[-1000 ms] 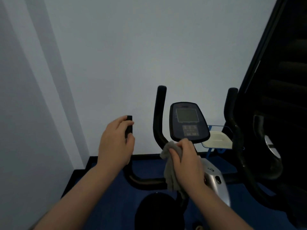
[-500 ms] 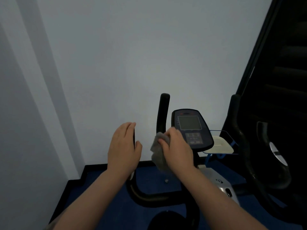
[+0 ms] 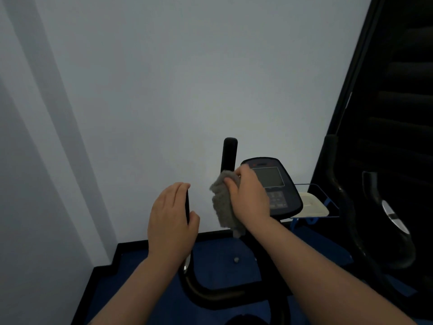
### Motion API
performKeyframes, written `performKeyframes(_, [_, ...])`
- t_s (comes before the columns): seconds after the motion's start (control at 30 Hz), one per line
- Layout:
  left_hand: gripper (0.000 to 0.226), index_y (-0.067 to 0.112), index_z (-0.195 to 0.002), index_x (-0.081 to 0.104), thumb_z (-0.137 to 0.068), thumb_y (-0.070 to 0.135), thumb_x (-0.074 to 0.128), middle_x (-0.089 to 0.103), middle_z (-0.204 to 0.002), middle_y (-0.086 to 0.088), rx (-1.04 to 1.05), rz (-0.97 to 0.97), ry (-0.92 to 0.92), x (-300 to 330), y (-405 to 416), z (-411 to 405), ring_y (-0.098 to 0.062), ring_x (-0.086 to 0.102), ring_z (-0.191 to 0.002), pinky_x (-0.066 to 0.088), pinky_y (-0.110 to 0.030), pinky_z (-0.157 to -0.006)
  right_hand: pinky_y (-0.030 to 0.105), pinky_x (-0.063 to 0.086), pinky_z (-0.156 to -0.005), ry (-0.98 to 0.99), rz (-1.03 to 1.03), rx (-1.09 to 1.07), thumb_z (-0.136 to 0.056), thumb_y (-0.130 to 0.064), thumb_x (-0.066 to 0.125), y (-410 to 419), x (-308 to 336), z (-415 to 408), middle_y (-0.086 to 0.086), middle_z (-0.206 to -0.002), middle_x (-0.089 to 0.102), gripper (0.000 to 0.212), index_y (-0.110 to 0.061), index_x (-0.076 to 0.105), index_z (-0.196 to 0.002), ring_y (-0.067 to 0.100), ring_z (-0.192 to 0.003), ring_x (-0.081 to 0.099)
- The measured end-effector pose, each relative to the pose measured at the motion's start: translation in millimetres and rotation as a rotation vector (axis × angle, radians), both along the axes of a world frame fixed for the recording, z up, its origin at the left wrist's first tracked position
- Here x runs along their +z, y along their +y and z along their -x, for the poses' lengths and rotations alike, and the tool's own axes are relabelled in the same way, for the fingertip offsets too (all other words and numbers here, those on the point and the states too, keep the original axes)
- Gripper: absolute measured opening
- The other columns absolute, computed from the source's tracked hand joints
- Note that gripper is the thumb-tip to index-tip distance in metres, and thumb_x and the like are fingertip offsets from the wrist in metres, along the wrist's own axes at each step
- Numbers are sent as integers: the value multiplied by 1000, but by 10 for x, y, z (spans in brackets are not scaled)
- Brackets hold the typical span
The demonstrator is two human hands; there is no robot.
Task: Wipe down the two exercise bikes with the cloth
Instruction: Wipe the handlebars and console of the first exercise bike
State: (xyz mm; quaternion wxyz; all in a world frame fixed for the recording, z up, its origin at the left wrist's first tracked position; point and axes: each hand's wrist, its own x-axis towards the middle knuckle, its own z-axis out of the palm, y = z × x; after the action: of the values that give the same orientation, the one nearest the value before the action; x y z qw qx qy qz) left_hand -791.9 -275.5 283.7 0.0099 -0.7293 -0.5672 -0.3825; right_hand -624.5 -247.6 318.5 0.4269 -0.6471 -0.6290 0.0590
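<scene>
Small gym rm: exercise bike (image 3: 271, 184), blue floor mat (image 3: 220, 254).

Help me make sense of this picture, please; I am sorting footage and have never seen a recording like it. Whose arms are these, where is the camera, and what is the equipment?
The camera sits on a person's head and looks forward and down, so the two bare arms reaching in from the bottom are the wearer's own. In front of them stands an exercise bike on a blue floor, close to a pale wall. The left hand grips the bike's left handlebar post. The right hand holds a grey cloth bunched against the upright right handlebar post, beside the console with its screen and buttons. At the right edge you can see the dark handlebars of a second machine. Behind the console, a pale object lies on a blue wire rack; what it is cannot be told.
</scene>
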Motion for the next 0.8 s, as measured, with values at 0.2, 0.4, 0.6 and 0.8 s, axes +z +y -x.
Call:
performKeyframes(0.2, [59,8,-136,49,-79,6,67,53,-133,-8,3,-3,-37,16,-1,-17,-27,49,-124,38,-39,-106,35,48,-68,335,-402,-8,-95,-39,54,230,442,-9,-9,-99,58,13,-30,45,-96,5,-81,56])
performKeyframes(0.4, [62,11,-139,46,-80,10,66,50,-139,-5,10,21,2,26,-14,10,-25,46,-127,39,-41,-106,35,47,-63,214,-67,-3,-95,-38,56,134,-66,-55,-8,-82,59,21,-26,40,-89,15,-74,59])
performKeyframes(0.6, [64,14,-141,44,-80,13,66,48,-141,-2,12,33,7,22,-14,12,-22,46,-124,35,-33,-103,24,43,-59,412,-249,60,-92,-38,60,228,259,-164,-21,-80,60,19,-38,42,-86,-5,-73,58])
performKeyframes(0.8, [65,14,-141,44,-80,14,67,47,-142,-2,17,29,15,-2,-6,20,-23,47,-122,38,-33,-100,37,51,-64,388,-137,102,-92,-34,62,220,101,-58,-7,-81,61,23,-28,41,-85,13,-77,62])
